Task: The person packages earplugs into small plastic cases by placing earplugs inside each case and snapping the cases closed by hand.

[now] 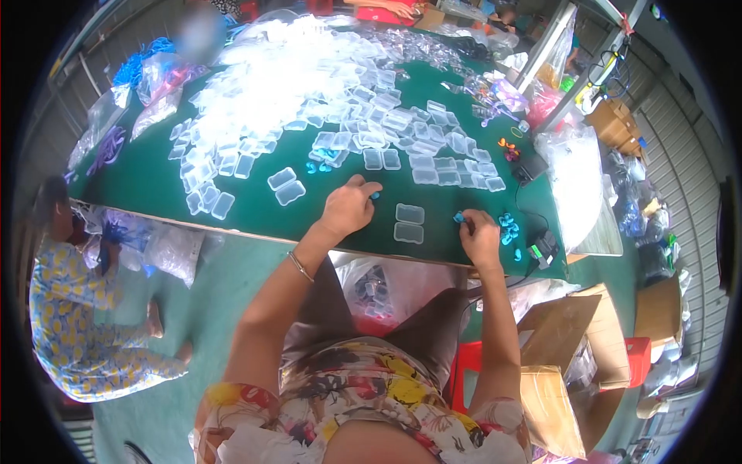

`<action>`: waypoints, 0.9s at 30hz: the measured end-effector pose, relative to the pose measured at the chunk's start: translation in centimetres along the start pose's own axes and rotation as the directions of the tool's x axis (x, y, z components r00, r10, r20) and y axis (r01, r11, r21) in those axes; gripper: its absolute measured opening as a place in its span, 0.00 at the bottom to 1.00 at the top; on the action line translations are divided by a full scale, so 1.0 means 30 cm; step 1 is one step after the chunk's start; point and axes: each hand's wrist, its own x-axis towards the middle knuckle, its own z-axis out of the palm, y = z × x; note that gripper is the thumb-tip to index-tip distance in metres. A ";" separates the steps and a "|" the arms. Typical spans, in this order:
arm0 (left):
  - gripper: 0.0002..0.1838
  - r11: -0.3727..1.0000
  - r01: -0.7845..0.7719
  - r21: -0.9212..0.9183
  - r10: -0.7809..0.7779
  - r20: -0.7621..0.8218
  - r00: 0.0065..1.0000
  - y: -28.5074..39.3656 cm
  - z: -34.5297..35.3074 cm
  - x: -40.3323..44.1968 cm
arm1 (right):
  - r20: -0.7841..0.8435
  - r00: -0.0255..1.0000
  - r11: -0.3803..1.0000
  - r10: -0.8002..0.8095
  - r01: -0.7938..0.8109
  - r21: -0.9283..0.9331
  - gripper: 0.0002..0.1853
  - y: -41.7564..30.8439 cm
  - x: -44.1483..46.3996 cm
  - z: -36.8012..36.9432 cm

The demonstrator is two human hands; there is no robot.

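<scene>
Over the green table, my left hand (352, 206) is closed, with a small blue piece (376, 196) at its fingertips. My right hand (481, 236) has its fingers pressed together on another small blue piece (459, 217). Between my hands lies an open clear plastic case (409, 223), its two halves one above the other. Several loose blue pieces (508, 229) lie just right of my right hand. More blue pieces (318, 165) rest beyond my left hand, some in a clear case. Another open case (287, 186) lies farther left.
A big heap of clear cases (294, 85) covers the far part of the table (154, 201). Orange pieces (508, 148) and a black device with a cable (543, 249) are at the right. Cardboard boxes (549, 410) stand on the floor; a person (85, 317) sits at the left.
</scene>
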 end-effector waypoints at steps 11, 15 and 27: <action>0.12 0.997 0.003 0.074 -0.002 -0.020 1.000 0.030 0.066 0.029 | 0.011 0.976 0.943 0.217 -0.212 0.254 0.08 0.009 0.011 0.024; 0.09 0.695 0.280 -0.663 -0.268 0.123 0.956 0.087 0.074 -0.030 | 0.031 0.967 0.884 0.253 -0.244 0.398 0.11 -0.027 0.006 0.029; 0.05 0.983 -0.026 -0.180 -0.026 -0.280 0.960 0.223 0.160 -0.137 | 0.124 0.992 0.990 -0.019 0.002 0.141 0.09 -0.237 -0.072 0.111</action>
